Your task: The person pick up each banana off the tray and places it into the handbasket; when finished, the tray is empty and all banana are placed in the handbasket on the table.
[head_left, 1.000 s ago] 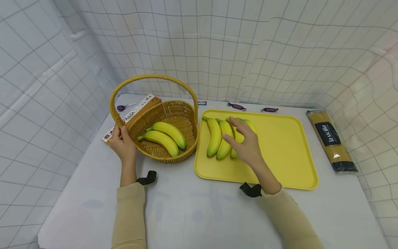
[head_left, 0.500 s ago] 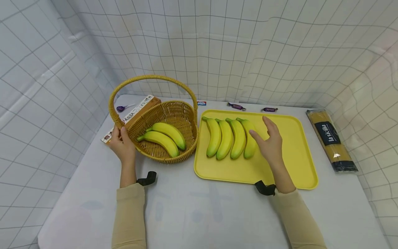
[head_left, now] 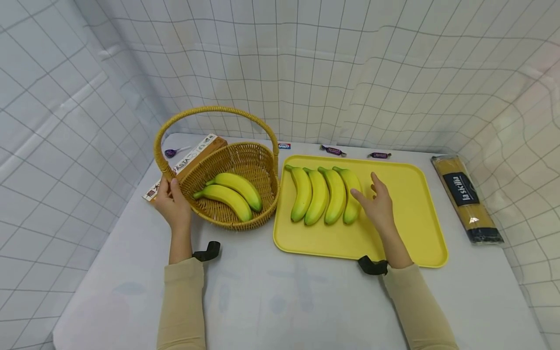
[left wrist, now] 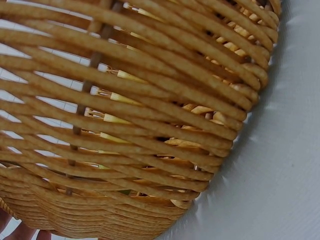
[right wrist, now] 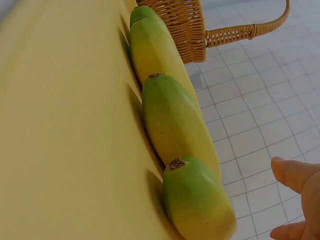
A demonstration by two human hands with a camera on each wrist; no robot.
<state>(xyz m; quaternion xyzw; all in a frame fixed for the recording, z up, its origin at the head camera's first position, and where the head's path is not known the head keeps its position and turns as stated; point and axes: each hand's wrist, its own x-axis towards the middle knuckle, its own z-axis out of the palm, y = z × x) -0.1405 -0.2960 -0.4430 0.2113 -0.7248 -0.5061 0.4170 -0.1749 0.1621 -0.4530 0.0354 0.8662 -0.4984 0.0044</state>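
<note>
A wicker basket point(head_left: 236, 224) with a hoop handle stands on the left and holds two bananas point(head_left: 232, 192). My left hand point(head_left: 172, 204) grips its left rim, thumb over the edge; the weave point(left wrist: 150, 115) fills the left wrist view. Several bananas point(head_left: 319, 194) lie side by side on the yellow tray point(head_left: 407, 233). My right hand point(head_left: 378, 204) rests open on the tray, its fingertips at the rightmost banana point(head_left: 351, 194). The right wrist view shows the banana row point(right wrist: 175, 120), the tray point(right wrist: 60, 125) and my fingers point(right wrist: 295, 175) beside the nearest banana point(right wrist: 197, 200).
A pasta box point(head_left: 188, 163) lies behind the basket beside a purple lollipop point(head_left: 170, 152). Wrapped sweets point(head_left: 332, 149) lie along the back edge. A spaghetti packet point(head_left: 465, 197) lies right of the tray. Grid-patterned cloth walls close in the table.
My right hand lifted off the tray's bananas and moved right, then settled beside the rightmost one. The left hand and basket have stayed put.
</note>
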